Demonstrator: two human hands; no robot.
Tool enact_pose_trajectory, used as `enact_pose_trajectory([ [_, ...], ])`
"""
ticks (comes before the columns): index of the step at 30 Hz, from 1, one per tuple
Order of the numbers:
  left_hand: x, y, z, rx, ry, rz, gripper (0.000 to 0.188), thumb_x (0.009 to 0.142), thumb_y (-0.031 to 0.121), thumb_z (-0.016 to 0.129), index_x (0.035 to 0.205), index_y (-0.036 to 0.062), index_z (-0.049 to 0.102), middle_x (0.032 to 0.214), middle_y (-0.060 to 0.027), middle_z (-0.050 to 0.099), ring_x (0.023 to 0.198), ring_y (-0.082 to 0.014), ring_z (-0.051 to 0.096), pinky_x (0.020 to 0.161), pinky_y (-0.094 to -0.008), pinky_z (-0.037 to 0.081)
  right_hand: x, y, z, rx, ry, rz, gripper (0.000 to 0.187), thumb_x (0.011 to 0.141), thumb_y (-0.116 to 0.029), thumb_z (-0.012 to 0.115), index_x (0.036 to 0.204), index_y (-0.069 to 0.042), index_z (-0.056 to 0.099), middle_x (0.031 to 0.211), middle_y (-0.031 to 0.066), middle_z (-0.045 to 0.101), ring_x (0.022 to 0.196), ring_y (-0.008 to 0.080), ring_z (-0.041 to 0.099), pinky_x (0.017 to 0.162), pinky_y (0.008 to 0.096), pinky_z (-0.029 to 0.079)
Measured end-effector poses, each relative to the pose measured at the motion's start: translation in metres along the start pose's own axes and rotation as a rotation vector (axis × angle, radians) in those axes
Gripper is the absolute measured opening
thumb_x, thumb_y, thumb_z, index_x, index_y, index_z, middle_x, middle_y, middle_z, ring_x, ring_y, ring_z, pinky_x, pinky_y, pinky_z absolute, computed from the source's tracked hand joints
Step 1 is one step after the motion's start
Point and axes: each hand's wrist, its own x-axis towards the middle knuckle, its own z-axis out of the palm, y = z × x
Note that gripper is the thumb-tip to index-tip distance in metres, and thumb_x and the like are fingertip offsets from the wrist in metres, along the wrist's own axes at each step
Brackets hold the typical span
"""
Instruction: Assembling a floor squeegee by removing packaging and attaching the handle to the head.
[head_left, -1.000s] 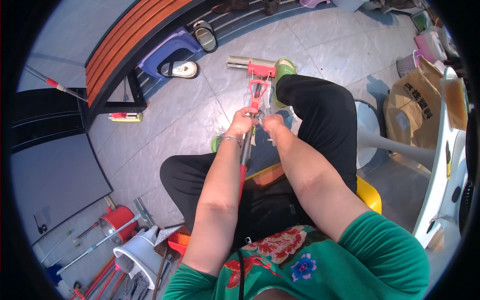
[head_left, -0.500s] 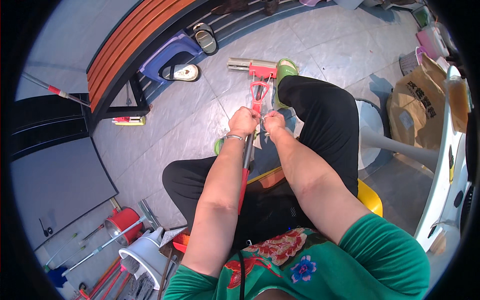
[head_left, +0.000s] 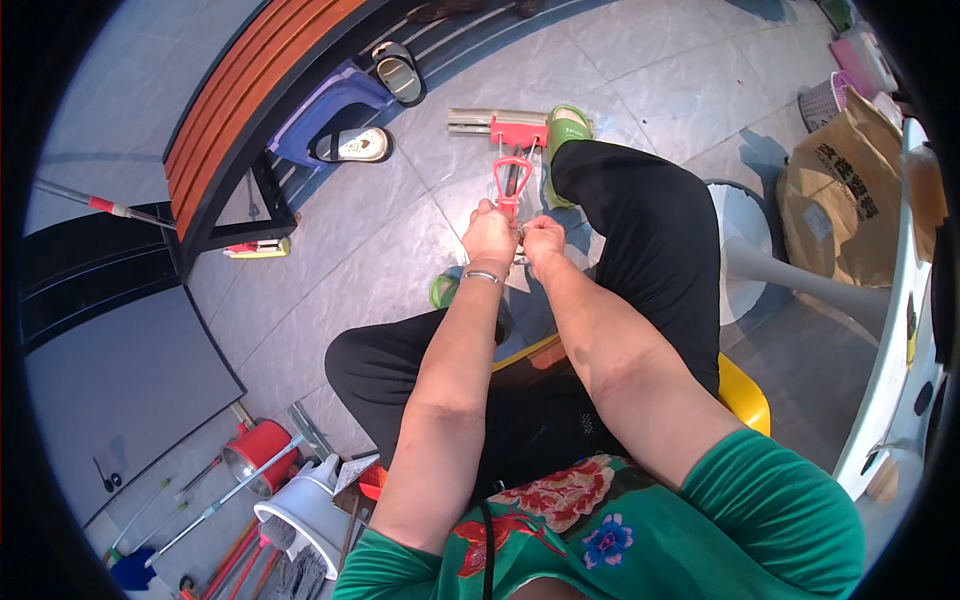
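Note:
A sponge mop with a red head (head_left: 520, 132) lies on the floor ahead of me, its pole running back between my legs. A red loop-shaped lever (head_left: 513, 178) sits on its pole, just beyond my hands. My left hand (head_left: 488, 238) is closed round the pole below the lever. Close beside it, my right hand (head_left: 543, 238) is pinched at the pole; what its fingers hold is too small to make out. My left forearm covers the lower pole. Green slippers (head_left: 570, 128) are on my feet, the right one touching the mop head.
A blue plastic stool (head_left: 325, 110) and loose sandals (head_left: 360, 145) stand by the slatted bench at the far left. Near left are a red pot (head_left: 262, 458), a white bucket (head_left: 300, 510) and several mop handles. A brown paper bag (head_left: 835, 190) and white table (head_left: 880, 400) are at right.
My left hand has turned and its forearm has swung right, now hiding the lower pole. My right hand has moved slightly closer to the pole. The view has shifted a little.

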Motion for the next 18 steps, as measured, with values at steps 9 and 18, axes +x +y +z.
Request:
enact_pose_trajectory([
  [9, -0.005, 0.002, 0.001, 0.019, -0.002, 0.047, 0.008, 0.069, 0.013, 0.068, 0.076, 0.0152, 0.071, 0.100, -0.0058, 0.055, 0.098, -0.0245, 0.054, 0.081, -0.0359, 0.050, -0.004, -0.006, -0.004, 0.013, -0.057, 0.099, 0.010, 0.074, -0.006, 0.056, 0.077, -0.008, 0.066, 0.078, 0.0143, 0.066, 0.074, 0.0251, 0.063, 0.068, 0.0375, 0.048],
  [18, -0.003, -0.005, 0.009, 0.024, 0.063, 0.114, 0.007, 0.071, 0.013, 0.065, 0.075, 0.0150, 0.070, 0.095, -0.0056, 0.055, 0.094, -0.0245, 0.054, 0.078, -0.0358, 0.049, -0.036, -0.042, -0.032, -0.350, 0.091, -0.029, 0.011, 0.073, -0.015, 0.062, 0.082, -0.011, 0.066, 0.091, 0.0168, 0.067, 0.092, 0.0338, 0.064, 0.078, 0.0420, 0.050],
])
